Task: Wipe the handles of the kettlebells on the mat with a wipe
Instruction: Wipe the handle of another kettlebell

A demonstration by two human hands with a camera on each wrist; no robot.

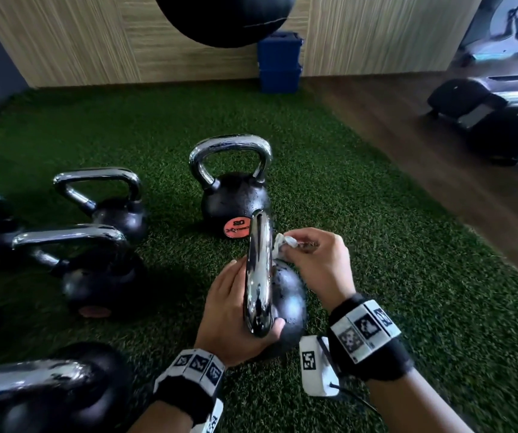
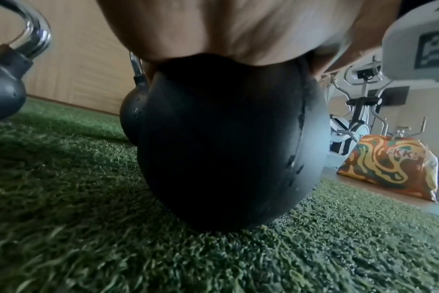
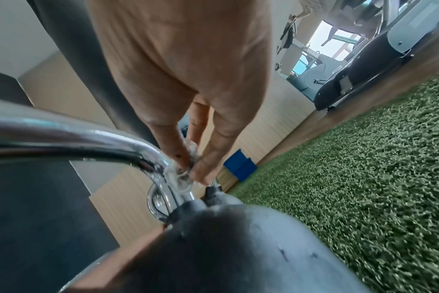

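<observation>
A black kettlebell with a chrome handle stands on the green turf mat right in front of me. My left hand grips the near end of that handle, thumb wrapped under it. My right hand pinches a crumpled white wipe and presses it against the handle's far right side. In the right wrist view the wipe sits at the handle's bend between my fingertips. The left wrist view is filled by the kettlebell's black body.
Several more kettlebells stand on the mat: one marked 20 just beyond, others at left and near left. A blue box stands by the wood wall. Exercise machines are on the wood floor at right.
</observation>
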